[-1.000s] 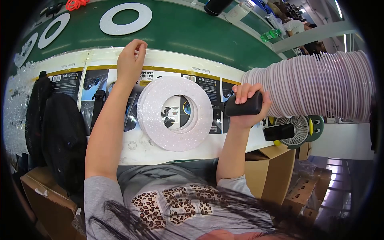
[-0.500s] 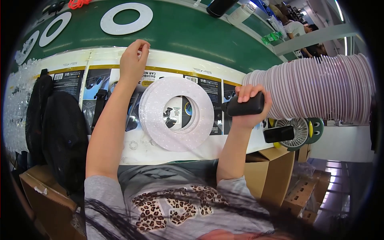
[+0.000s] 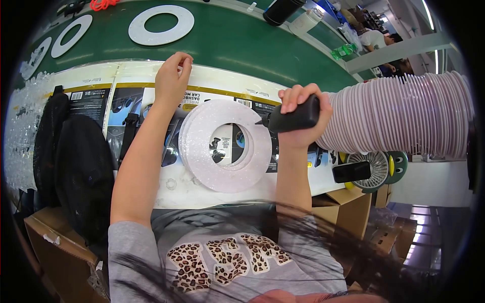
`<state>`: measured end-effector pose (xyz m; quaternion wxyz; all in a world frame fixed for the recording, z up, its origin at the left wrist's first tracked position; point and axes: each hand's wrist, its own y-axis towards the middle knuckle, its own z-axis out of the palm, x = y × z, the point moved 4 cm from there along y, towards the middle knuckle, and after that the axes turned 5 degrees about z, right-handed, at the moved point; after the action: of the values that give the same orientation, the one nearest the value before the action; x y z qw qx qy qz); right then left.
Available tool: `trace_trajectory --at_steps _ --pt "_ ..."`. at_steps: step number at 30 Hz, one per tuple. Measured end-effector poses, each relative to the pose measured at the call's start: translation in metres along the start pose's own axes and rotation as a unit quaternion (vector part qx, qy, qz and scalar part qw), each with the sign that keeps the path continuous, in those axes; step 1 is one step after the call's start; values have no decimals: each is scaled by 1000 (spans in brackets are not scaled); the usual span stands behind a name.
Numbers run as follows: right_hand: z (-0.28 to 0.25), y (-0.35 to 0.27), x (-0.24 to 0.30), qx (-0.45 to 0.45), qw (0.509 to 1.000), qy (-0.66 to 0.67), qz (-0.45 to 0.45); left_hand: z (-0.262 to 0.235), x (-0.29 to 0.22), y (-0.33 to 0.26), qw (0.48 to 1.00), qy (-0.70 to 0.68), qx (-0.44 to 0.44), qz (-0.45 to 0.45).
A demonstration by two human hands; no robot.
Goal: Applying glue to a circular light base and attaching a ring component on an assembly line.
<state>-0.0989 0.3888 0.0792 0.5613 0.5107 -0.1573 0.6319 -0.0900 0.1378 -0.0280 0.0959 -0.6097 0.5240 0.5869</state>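
1. We take the white foam ring as our landmark: it lies flat on the table, on top of the printed cardboard sheets, right in front of us
2. Our right hand is just to the right of the ring, fingers clenched around a black handled tool whose tip points at the ring's right edge
3. Our left hand sits beyond the ring's upper left, fingers pinched together on the pale edge of a sheet; we cannot tell whether anything small is held between them
4. Nothing pins the ring down, so in our judgement a push from the tool tip could slide or turn it across the glossy sheets
5. A long stack of pink rings lies on its side to the right of the ring, close behind our right hand; a careless swing of the elbow could knock it out of line
6. The tool's tip is very near the soft foam, so too much pressure could dent or tear the rim
7. More white rings lie far beyond the landmark on the green surface, well clear
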Motion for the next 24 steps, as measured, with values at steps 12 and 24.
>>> trace_trajectory --at_steps 12,24 --pt "2 5 -20 -5 998 -42 43 -1 2 0 1000 -4 -7 8" --pt "-1 5 -15 -33 998 -47 37 0 4 0 1000 7 -8 11"
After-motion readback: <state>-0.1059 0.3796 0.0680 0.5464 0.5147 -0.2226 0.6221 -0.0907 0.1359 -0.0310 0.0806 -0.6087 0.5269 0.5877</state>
